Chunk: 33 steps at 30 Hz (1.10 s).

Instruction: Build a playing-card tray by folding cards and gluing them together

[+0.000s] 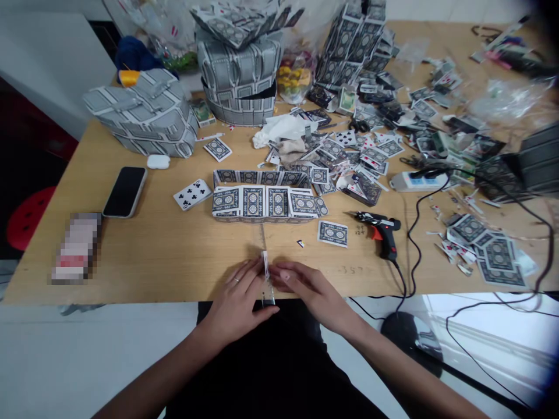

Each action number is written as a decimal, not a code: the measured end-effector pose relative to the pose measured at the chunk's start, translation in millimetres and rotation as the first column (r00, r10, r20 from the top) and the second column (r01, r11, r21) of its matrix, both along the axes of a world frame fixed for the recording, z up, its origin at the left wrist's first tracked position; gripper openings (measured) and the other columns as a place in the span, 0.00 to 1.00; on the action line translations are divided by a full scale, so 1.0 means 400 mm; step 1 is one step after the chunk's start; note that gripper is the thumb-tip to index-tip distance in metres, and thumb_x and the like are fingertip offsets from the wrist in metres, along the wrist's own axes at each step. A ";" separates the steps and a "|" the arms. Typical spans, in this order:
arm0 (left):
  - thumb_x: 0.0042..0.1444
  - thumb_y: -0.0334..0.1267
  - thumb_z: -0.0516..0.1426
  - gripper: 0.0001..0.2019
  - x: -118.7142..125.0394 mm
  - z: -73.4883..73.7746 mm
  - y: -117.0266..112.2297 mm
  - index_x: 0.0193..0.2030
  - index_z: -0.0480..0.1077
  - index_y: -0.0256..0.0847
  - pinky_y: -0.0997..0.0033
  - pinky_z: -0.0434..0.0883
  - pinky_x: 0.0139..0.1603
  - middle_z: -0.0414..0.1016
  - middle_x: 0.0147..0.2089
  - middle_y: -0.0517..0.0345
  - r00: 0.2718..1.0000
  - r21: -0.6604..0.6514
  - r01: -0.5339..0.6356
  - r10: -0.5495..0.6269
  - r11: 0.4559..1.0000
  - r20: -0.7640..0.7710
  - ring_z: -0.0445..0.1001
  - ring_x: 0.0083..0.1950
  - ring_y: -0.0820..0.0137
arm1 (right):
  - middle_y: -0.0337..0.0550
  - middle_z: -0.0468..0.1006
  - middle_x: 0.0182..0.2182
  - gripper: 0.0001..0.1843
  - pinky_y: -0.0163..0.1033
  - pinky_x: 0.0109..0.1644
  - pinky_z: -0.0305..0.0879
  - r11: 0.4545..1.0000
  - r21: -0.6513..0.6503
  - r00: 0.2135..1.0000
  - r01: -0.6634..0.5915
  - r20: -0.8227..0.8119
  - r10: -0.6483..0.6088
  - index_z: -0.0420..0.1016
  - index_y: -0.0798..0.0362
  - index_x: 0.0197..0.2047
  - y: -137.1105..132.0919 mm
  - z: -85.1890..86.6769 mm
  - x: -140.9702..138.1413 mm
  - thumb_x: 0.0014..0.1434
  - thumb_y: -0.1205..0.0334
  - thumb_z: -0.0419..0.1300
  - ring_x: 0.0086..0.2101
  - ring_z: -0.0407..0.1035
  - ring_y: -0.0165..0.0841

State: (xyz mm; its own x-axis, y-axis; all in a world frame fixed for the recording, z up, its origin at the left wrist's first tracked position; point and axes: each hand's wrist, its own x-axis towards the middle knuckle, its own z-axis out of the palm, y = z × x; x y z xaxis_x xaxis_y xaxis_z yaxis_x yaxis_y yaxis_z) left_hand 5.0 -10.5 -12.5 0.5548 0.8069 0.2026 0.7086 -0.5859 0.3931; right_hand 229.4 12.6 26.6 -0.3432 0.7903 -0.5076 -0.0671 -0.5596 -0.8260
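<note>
Lower centre: two hands, one left point(233, 304) and one right point(312, 293), with one clear ruler point(267, 288) and one upright card strip point(265, 265) between them. Left of the frame: one phone point(125, 192), one white earbud case point(158, 162) and one pixelated packet point(76, 247). Centre: one loose club card point(193, 194). Right of centre: one glue gun point(378, 233) and one power strip point(414, 181). The card scraps at right look like well over fifty, too jumbled point(437, 105) to count exactly.
</note>
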 end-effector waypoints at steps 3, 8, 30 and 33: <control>0.67 0.57 0.63 0.39 0.001 0.001 -0.001 0.75 0.60 0.32 0.45 0.74 0.70 0.76 0.68 0.35 1.000 0.006 -0.005 0.005 1.000 -0.005 0.75 0.71 0.48 | 0.53 0.86 0.53 0.31 0.64 0.67 0.72 0.999 0.011 0.999 -0.030 0.036 0.030 0.81 0.53 0.57 0.027 0.005 -0.004 0.66 0.35 0.67 0.52 0.82 0.47; 0.68 0.56 0.63 0.38 0.001 0.003 -0.001 0.75 0.60 0.32 0.46 0.73 0.71 0.76 0.68 0.35 1.000 -0.015 -0.009 0.009 1.000 -0.001 0.74 0.71 0.49 | 0.53 0.86 0.53 0.30 0.62 0.68 0.72 0.997 0.036 0.998 -0.065 0.008 0.065 0.83 0.53 0.56 0.080 0.012 -0.011 0.66 0.36 0.67 0.53 0.81 0.46; 0.66 0.56 0.64 0.37 0.002 0.005 0.001 0.72 0.65 0.32 0.45 0.74 0.71 0.75 0.69 0.34 1.000 0.009 -0.003 0.003 1.000 0.017 0.74 0.71 0.47 | 0.51 0.86 0.51 0.27 0.57 0.60 0.78 0.992 -0.006 0.991 -0.127 0.034 0.127 0.82 0.51 0.54 0.029 0.004 0.019 0.66 0.37 0.67 0.52 0.80 0.45; 0.66 0.56 0.64 0.35 0.002 0.004 -0.001 0.70 0.66 0.32 0.44 0.74 0.71 0.75 0.69 0.34 1.000 0.017 -0.007 0.006 1.000 0.019 0.74 0.71 0.47 | 0.51 0.86 0.51 0.27 0.55 0.56 0.79 0.985 -0.006 0.983 -0.170 0.074 0.170 0.83 0.51 0.55 0.021 0.011 0.026 0.67 0.37 0.66 0.53 0.80 0.46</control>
